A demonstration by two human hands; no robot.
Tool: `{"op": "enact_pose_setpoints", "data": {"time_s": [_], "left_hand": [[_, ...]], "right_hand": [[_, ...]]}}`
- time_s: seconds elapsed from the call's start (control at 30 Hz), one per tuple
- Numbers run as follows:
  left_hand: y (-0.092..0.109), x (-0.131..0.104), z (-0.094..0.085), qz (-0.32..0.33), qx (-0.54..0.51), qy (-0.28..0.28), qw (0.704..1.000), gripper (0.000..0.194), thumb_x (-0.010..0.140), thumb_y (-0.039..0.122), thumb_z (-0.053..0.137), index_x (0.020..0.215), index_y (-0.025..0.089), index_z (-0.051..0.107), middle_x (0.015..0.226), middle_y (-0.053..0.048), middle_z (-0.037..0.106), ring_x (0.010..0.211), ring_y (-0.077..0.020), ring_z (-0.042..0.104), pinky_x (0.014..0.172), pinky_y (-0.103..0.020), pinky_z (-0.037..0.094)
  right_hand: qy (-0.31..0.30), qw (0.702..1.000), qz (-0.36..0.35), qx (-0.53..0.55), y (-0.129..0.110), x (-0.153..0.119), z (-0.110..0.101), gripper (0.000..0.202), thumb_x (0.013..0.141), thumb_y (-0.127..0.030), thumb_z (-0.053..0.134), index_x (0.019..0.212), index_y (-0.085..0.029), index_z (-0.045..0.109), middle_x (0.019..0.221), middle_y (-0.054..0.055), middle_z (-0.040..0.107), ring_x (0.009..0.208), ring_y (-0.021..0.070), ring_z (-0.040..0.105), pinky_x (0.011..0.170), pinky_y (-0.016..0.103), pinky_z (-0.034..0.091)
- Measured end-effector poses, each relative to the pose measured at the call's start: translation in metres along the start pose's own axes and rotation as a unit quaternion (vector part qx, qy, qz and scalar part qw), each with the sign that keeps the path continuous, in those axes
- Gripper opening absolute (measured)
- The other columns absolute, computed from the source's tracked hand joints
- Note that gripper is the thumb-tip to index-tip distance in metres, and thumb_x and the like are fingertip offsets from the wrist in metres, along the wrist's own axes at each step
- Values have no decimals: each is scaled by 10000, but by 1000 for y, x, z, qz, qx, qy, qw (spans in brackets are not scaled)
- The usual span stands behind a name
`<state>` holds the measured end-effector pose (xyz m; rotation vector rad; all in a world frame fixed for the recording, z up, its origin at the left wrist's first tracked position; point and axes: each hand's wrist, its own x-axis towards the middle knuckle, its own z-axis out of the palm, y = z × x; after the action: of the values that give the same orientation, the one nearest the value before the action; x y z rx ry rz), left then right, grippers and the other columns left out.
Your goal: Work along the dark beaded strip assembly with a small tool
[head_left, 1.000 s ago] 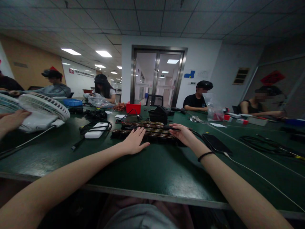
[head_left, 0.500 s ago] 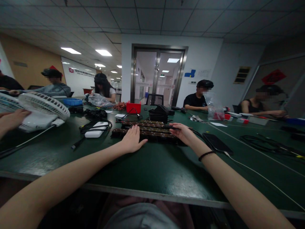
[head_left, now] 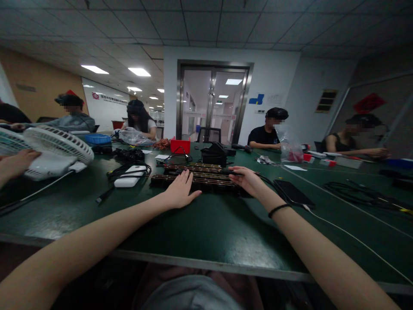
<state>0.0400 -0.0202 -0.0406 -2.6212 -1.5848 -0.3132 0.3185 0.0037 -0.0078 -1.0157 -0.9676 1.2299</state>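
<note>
The green surface runs from its pale edge up to your hands. Your left hand lies flat, fingers extended over the near left part of the dark strips, which sit crosswise in front of you. Your right hand has its fingers closed on a dark corded tool at their right end. The strips look light, slim and fairly stiff, perhaps easily bent; hold them by their long edges. The tool seems rigid, best taken by its thick body. Compared with half a second ago, your left fingers are slightly more spread; your right grip looks unchanged. Beyond stand a black case and a red bin.
</note>
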Motion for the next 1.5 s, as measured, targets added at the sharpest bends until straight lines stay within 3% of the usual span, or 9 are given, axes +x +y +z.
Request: {"op": "enact_pose_setpoints", "data": {"time_s": [0.13, 0.4, 0.73, 0.9, 1.07, 1.23, 1.5], "left_hand": [[-3, 1, 1, 33, -2, 12, 999, 886, 998, 683, 255, 1596, 31, 223, 1673, -228, 127, 1560, -351, 118, 1258, -500, 162], [3, -2, -7, 44, 8, -23, 999, 863, 1008, 672, 240, 1601, 45, 239, 1678, -194, 149, 1563, -327, 134, 1259, -476, 160], [0, -1, -4, 48, -7, 3, 999, 859, 1005, 687, 250, 1603, 71, 246, 1677, -199, 137, 1561, -341, 123, 1255, -512, 162], [0, -1, -5, 43, -4, -11, 999, 835, 1015, 661, 262, 1598, 63, 262, 1674, -207, 152, 1559, -345, 131, 1250, -508, 183], [-2, 0, -2, 49, -6, 26, 998, 829, 1014, 662, 269, 1596, 72, 259, 1675, -218, 127, 1560, -351, 113, 1244, -519, 183], [1, -1, -5, 40, -10, -7, 999, 826, 1017, 654, 271, 1594, 62, 272, 1673, -212, 153, 1557, -345, 143, 1252, -492, 184], [2, -2, -6, 26, -14, -5, 1000, 814, 1021, 652, 249, 1591, 74, 282, 1682, -209, 124, 1560, -353, 116, 1251, -506, 167]], "right_hand": [[3, 1000, 5, -1, -1, -2, 2, 193, 827, -4, 575, 806, -170, 672, 872, 54, 767, 604, 114, 694, 636, 243, 588], [-4, 1000, -6, -4, 1, 1, 0, 191, 793, -6, 605, 823, -183, 667, 878, 52, 769, 606, 122, 694, 646, 259, 599], [-8, 1000, -11, 0, 2, 2, -1, 181, 803, -9, 608, 814, -179, 668, 871, 55, 765, 612, 123, 694, 646, 255, 596], [-1, 1000, -6, 5, 1, -1, 1, 183, 818, -9, 593, 797, -174, 669, 856, 51, 764, 601, 117, 691, 621, 238, 592], [-4, 1000, -7, 1, 1, 0, 1, 204, 828, -10, 575, 813, -185, 679, 865, 48, 771, 590, 117, 686, 594, 235, 591], [-14, 1000, -13, 1, 3, 3, -2, 194, 806, 5, 610, 815, -180, 672, 879, 52, 771, 601, 118, 695, 618, 244, 600], [2, 1000, -3, 3, -1, -2, 3, 205, 811, 2, 588, 808, -188, 667, 823, 32, 762, 588, 111, 694, 604, 226, 605]]}}
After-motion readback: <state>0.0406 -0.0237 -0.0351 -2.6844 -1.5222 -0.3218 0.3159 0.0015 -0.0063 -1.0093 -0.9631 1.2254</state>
